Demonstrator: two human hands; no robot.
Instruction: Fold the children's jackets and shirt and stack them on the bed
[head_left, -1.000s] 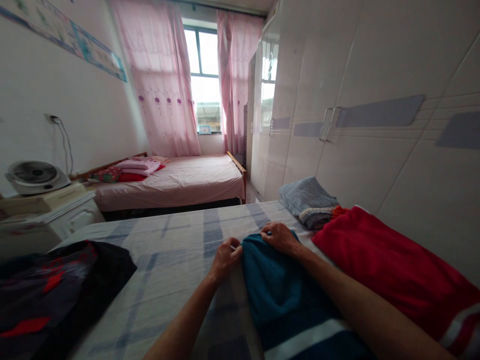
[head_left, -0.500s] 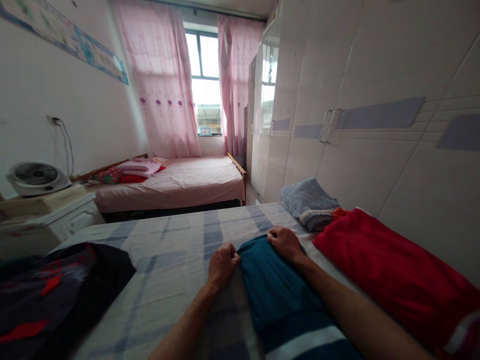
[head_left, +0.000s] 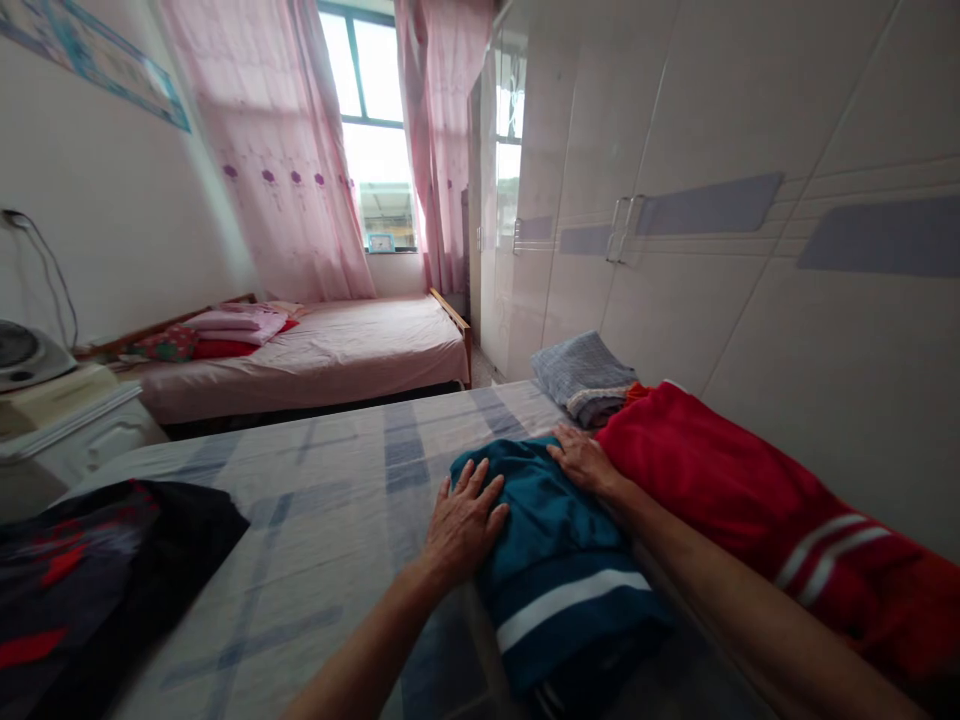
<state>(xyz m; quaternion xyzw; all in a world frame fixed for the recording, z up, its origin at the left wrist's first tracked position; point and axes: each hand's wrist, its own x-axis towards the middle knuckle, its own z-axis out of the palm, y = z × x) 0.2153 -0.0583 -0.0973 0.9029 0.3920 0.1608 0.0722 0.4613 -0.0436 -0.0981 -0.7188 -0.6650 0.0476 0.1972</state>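
Note:
A teal garment (head_left: 551, 530) with a white stripe lies folded and slightly wrinkled on the bed in front of me. On its left edge rests my left hand (head_left: 466, 522), palm down with the fingers spread. My right hand (head_left: 585, 460) lies flat along the far right edge of the cloth, its fingers stretched out. Right of that hand is a red garment (head_left: 720, 480) with white stripes, laid in a long pile. The near end of the teal garment is dark and its details are hard to make out.
A folded grey-blue cloth (head_left: 581, 370) sits beyond the red pile. At the left lies a black garment with red patches (head_left: 112, 580). White wardrobe doors (head_left: 675, 330) line the right side. Farther off stand a pink-covered bed (head_left: 352, 350) and a fan (head_left: 30, 355) on a cabinet.
Both hands have gone from closed on the teal garment's far corners to open and flat on it. The garment looks shorter and more wrinkled. The view has shifted to the right.

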